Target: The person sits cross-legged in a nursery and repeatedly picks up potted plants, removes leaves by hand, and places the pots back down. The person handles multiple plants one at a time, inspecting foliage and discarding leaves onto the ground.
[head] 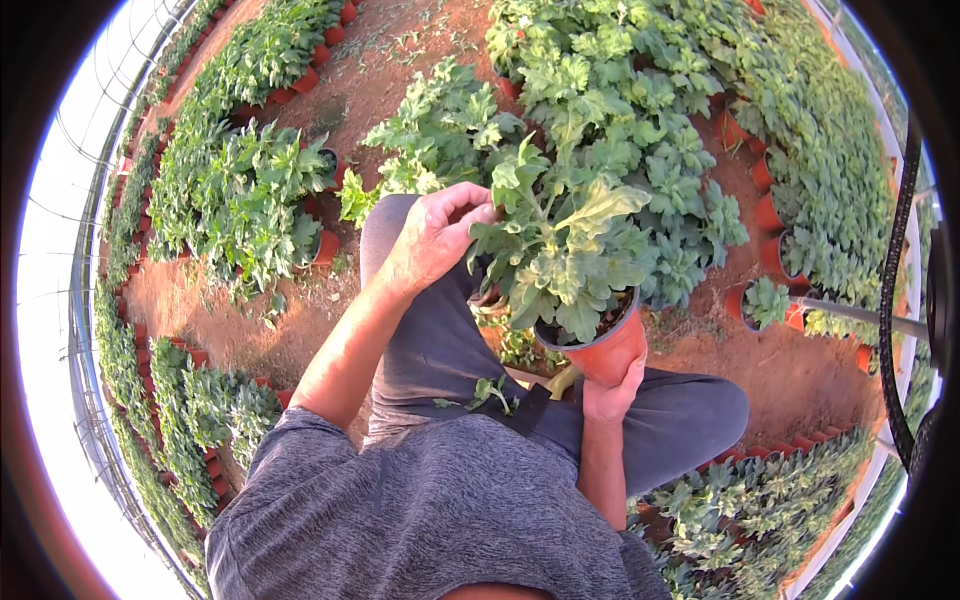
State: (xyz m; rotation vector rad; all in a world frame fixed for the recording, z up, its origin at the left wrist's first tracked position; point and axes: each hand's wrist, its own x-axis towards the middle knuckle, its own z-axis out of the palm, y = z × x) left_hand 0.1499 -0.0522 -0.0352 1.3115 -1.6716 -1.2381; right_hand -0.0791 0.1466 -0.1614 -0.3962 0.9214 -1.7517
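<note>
My right hand (616, 391) grips the lower side of a reddish-orange plastic pot (600, 355), which is tilted above my lap. Dark soil shows inside its rim. Out of the pot grows a leafy green plant (570, 255) with lobed leaves, probably a chrysanthemum. At the plant's left side is my left hand (448, 229), thumb and forefinger curled close together at the leaf edges. Whether a leaf or stem is pinched between those fingertips cannot be made out. A few loose leaves (491, 394) lie on my dark trousers near the waist.
Dense potted plants (615, 97) stand just ahead, with another group (240, 202) on the left. More rows (832, 165) run along the right. A pot with a small plant (763, 303) lies tipped at the right, near a grey pole (862, 313). Reddish bare soil (300, 300) shows between groups.
</note>
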